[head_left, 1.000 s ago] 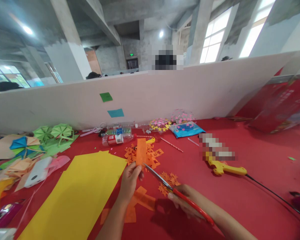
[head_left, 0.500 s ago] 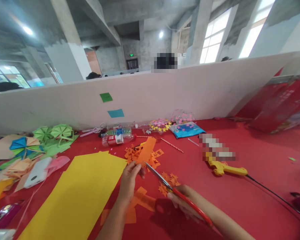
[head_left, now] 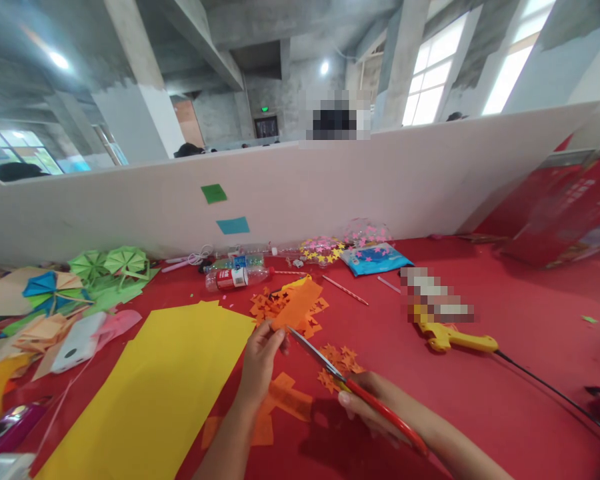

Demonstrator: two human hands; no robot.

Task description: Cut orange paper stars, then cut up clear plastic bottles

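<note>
My left hand (head_left: 261, 352) pinches the near end of an orange paper strip (head_left: 299, 304) between thumb and fingers. My right hand (head_left: 375, 403) is wrapped round the red-handled scissors (head_left: 350, 385). Their blades point up and left, with the tips at the strip's edge beside my left fingertips; whether the tips are parted I cannot tell. Beneath the strip lies a heap of orange paper scraps (head_left: 266, 307) with star-shaped holes. Small orange paper stars (head_left: 347, 358) form a pile behind the scissor blades. More orange paper strips (head_left: 290, 398) lie between my forearms.
Yellow sheets (head_left: 145, 387) cover the left of the red table. A yellow glue gun (head_left: 460, 339) with a black cord lies at right. Plastic bottles (head_left: 235, 279), a blue packet (head_left: 377, 259) and a striped straw (head_left: 346, 291) lie before the white partition (head_left: 290, 187). Folded paper umbrellas (head_left: 125, 262) sit far left.
The orange strip has turned, its far end swinging right and slightly lower. Both hands stay almost in place, and the scissor tips remain at the strip's edge.
</note>
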